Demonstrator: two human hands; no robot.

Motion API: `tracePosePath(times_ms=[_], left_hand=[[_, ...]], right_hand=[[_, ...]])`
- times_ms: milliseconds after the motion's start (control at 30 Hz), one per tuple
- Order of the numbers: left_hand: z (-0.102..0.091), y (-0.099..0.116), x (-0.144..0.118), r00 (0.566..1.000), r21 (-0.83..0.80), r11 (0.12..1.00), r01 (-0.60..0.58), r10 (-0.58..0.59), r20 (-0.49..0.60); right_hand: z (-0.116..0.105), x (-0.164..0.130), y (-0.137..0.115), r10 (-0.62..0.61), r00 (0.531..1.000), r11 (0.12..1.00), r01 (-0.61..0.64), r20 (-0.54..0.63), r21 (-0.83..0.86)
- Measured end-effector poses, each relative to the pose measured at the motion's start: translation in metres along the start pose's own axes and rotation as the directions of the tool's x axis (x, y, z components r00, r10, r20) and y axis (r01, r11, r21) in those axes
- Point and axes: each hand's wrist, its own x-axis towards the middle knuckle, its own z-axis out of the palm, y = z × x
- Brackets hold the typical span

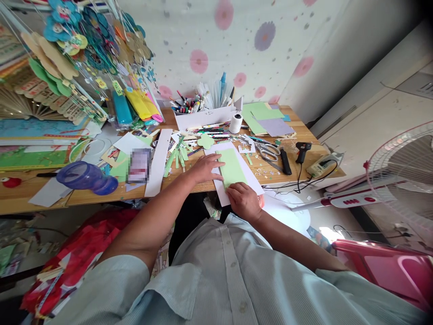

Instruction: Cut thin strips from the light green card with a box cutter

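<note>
A light green sheet of card (233, 164) lies on a white sheet of paper (255, 184) at the table's front edge. My left hand (207, 168) rests flat along the green card's left side, fingers spread, fingertips touching its edge. At the card's near end, my right hand (244, 200) is closed, its curled fingers on the card's near edge; the thumb's grip is partly hidden. Just beyond the card sits a green flower-shaped cutout (205, 141). Green paper strips (176, 155) are scattered left of my left hand.
Scissors (269, 151), a black-handled tool (285, 161) and a glue gun (302, 152) lie to the right. A thread spool (236, 123) stands before a pen box (206, 118). Leftward are a phone (139, 165) and a blue vase-shaped container (86, 177). A fan (402, 176) stands far right.
</note>
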Motion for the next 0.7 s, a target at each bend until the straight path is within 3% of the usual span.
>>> tracePosePath(times_ms=[700], left_hand=[[0.0071,-0.0099,0.0032,0.999,0.033,0.999,-0.032,0.032,-0.013]], right_hand=[[0.0021,0.0001,-0.0042,0.002,1.000,1.000,-0.002,-0.008,0.010]])
